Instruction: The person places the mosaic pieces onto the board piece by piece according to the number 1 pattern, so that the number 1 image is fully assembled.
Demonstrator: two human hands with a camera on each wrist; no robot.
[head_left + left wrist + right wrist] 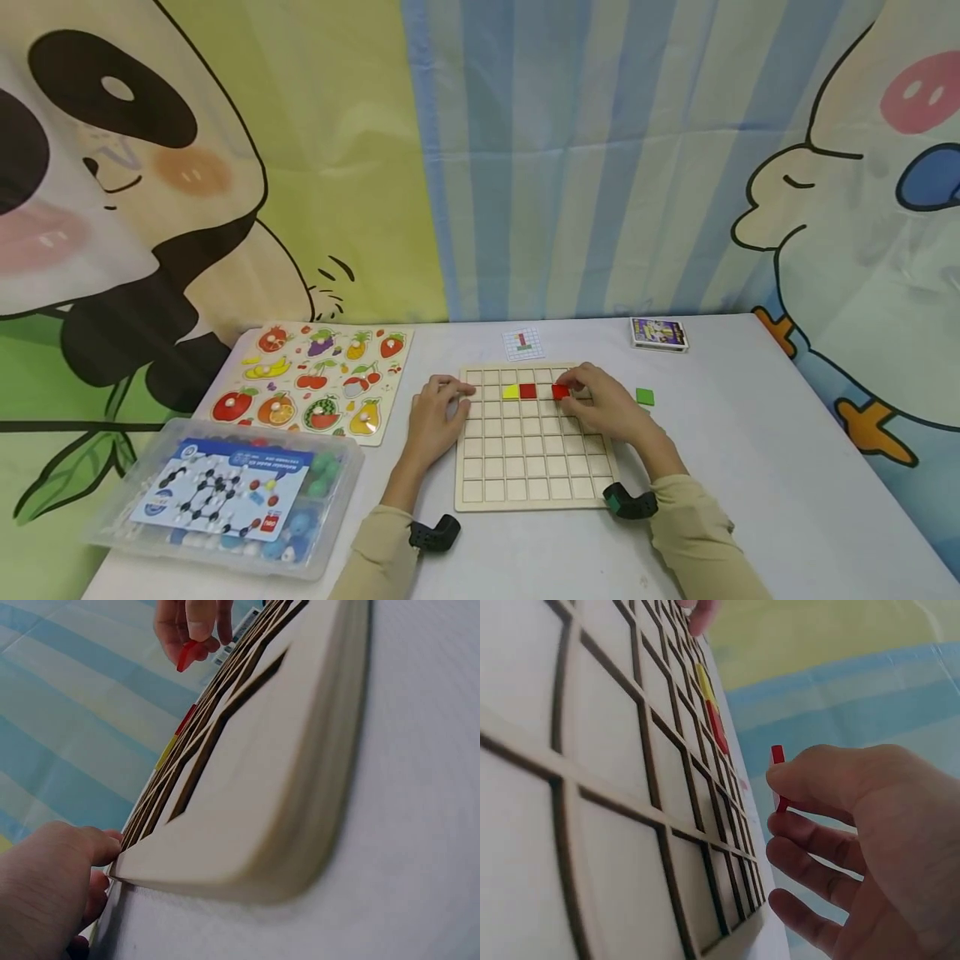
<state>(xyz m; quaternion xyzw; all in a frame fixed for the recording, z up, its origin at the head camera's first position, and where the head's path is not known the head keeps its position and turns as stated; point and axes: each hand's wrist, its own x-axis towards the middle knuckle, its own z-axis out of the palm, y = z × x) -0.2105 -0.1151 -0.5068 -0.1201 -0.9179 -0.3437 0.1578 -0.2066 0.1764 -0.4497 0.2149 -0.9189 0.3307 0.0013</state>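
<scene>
A wooden grid board (536,492) lies on the table with rows of square cells. In its upper rows sit a yellow tile (511,392) and, right beside it, a red tile (528,391). My right hand (603,404) pinches another red square tile (778,776) between thumb and fingers, held just above the board to the right of that pair. At the board's left edge is my left hand (435,421); its thumb (101,844) lies on the rim and the other fingers bend against the side, gripping the edge.
Beyond the board lies a small pattern card (522,344). A green tile (645,397) rests to the board's right, with a card box (659,333) farther back. Leftward are a fruit puzzle board (300,408) and a clear plastic case (333,533) of coloured pieces.
</scene>
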